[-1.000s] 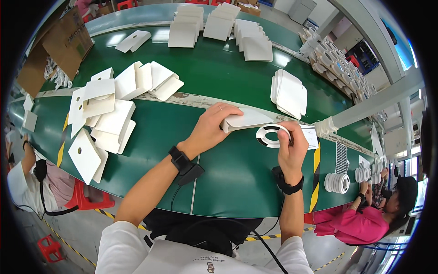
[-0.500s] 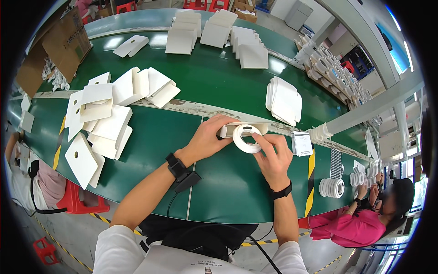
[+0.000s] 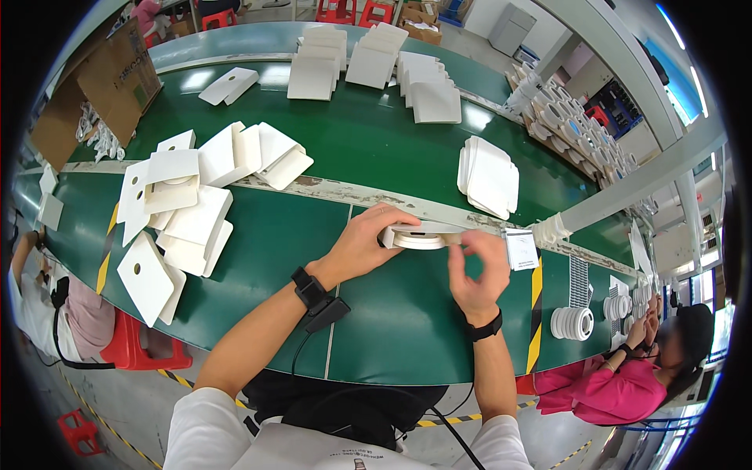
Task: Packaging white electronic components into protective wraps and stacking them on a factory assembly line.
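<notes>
My left hand [image 3: 366, 244] grips a flat white cardboard box [image 3: 387, 237] at its left end, with the open side facing me. A white ring-shaped disc [image 3: 419, 242] sits partly inside that opening, its front rim still showing. At the box's right end is my right hand [image 3: 481, 270], thumb and forefinger curled close to the side flap. Motion smears those fingers, so whether they pinch the flap is unclear. Just right of this hand lies a stack of printed leaflets [image 3: 520, 249].
White boxes [image 3: 200, 211] lie heaped at left; stacked boxes [image 3: 317, 66] stand across the belt. Flat white boxes [image 3: 487, 178] are at right-centre. White rings [image 3: 572, 323] stand in a row beside a co-worker in pink [image 3: 607, 384]. A metal post [image 3: 627, 184] slants in at right.
The white ring has gone from in front of the box into its opening. My right hand has let go of the ring and shifted right to the box's end.
</notes>
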`<state>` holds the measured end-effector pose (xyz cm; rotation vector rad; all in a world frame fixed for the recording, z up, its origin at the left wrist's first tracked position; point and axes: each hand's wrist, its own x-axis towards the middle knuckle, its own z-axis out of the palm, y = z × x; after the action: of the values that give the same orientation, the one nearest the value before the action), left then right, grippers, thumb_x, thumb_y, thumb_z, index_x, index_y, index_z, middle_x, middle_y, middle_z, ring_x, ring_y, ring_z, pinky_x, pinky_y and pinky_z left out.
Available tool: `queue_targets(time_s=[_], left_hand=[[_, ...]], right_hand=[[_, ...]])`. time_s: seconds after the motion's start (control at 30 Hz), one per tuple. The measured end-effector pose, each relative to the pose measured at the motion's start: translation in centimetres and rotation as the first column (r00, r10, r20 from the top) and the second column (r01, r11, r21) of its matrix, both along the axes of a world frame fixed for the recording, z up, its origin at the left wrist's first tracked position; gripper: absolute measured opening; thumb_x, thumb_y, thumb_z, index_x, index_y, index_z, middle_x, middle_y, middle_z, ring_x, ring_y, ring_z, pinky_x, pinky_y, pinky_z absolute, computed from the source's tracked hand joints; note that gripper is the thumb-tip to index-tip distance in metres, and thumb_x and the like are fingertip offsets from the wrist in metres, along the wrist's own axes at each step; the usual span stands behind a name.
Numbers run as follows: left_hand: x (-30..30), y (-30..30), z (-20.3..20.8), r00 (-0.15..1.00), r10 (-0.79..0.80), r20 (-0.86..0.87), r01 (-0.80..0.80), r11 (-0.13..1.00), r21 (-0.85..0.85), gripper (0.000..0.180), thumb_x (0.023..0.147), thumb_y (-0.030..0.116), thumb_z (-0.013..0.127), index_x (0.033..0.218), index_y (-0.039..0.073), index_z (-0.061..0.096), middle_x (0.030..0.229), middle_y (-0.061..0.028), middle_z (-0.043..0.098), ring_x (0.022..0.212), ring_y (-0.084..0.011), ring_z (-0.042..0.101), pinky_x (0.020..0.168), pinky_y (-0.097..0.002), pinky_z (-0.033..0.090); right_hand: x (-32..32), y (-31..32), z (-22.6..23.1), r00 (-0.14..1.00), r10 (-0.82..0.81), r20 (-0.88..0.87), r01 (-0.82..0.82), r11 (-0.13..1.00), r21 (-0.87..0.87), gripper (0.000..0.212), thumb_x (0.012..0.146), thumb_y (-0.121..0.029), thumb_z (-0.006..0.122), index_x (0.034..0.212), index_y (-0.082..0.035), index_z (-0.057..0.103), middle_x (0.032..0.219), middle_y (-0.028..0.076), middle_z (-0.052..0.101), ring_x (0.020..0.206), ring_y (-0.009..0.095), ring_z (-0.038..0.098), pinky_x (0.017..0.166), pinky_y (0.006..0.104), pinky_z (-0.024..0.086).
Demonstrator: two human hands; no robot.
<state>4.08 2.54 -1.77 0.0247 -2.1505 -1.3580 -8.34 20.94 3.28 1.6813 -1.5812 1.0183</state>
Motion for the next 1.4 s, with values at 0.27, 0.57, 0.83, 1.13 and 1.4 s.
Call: queue_targets(time_s=[0.27, 0.57, 0.83, 1.13, 1.4], left_hand=[[0.0, 1.7, 0.0, 0.996, -0.031, 0.08, -0.009, 0.891, 0.455, 0.04, 0.083, 0.003, 0.08, 0.12, 0.01, 0.068, 0.11, -0.0078, 0.067, 0.101, -0.0263, 0.067, 0.089, -0.0338, 0.054], [0.2, 1.2, 1.2, 0.992, 0.054, -0.113, -0.044, 0.995, 0.093, 0.042, 0.077, 0.001, 0.084, 0.117, 0.008, 0.069, 0.113, -0.0079, 0.072, 0.104, -0.0228, 0.067, 0.093, -0.0334, 0.053], [0.1, 1.0, 0.8, 0.981, 0.086, -0.172, -0.088, 0.996, -0.005, 0.043, 0.074, -0.002, 0.083, 0.114, 0.008, 0.07, 0.113, -0.0046, 0.072, 0.107, -0.0262, 0.065, 0.097, -0.0358, 0.051], [0.2, 0.9, 0.8, 0.993, 0.09, -0.072, -0.087, 0.995, 0.041, 0.044, 0.074, -0.002, 0.083, 0.114, 0.01, 0.07, 0.114, -0.0045, 0.071, 0.108, -0.0261, 0.064, 0.097, -0.0362, 0.051], [0.0, 0.6, 0.2, 0.991, 0.047, -0.124, -0.05, 0.998, -0.024, 0.05, 0.073, 0.0, 0.083, 0.119, 0.011, 0.068, 0.117, -0.0068, 0.067, 0.114, -0.029, 0.059, 0.098, -0.0393, 0.049]], right_hand=[[0.1, 0.3, -0.7, 0.82, -0.031, 0.571, 0.019, 0.999, 0.027, 0.052, 0.093, 0.004, 0.063, 0.14, 0.001, 0.041, 0.131, 0.015, 0.059, 0.09, 0.014, 0.06, 0.071, 0.0263, 0.051], [0.1, 0.3, -0.7, 0.791, -0.072, 0.607, -0.02, 0.989, 0.144, 0.051, 0.097, 0.0, 0.06, 0.144, -0.001, 0.042, 0.132, 0.015, 0.06, 0.095, 0.015, 0.061, 0.076, 0.0265, 0.051], [0.2, 0.4, -0.5, 0.826, -0.08, 0.558, -0.033, 0.981, 0.189, 0.043, 0.096, 0.002, 0.058, 0.138, -0.001, 0.049, 0.129, 0.013, 0.062, 0.093, 0.016, 0.064, 0.075, 0.0272, 0.052], [0.4, 0.2, -0.3, 0.774, -0.151, 0.615, 0.0, 0.971, 0.239, 0.033, 0.095, 0.005, 0.056, 0.127, -0.001, 0.057, 0.121, 0.01, 0.065, 0.081, 0.017, 0.065, 0.072, 0.0284, 0.054], [0.0, -0.3, -0.1, 0.899, -0.079, 0.431, -0.004, 0.982, 0.19, 0.027, 0.094, 0.007, 0.054, 0.117, -0.001, 0.064, 0.118, 0.011, 0.066, 0.079, 0.017, 0.064, 0.069, 0.0278, 0.054]])
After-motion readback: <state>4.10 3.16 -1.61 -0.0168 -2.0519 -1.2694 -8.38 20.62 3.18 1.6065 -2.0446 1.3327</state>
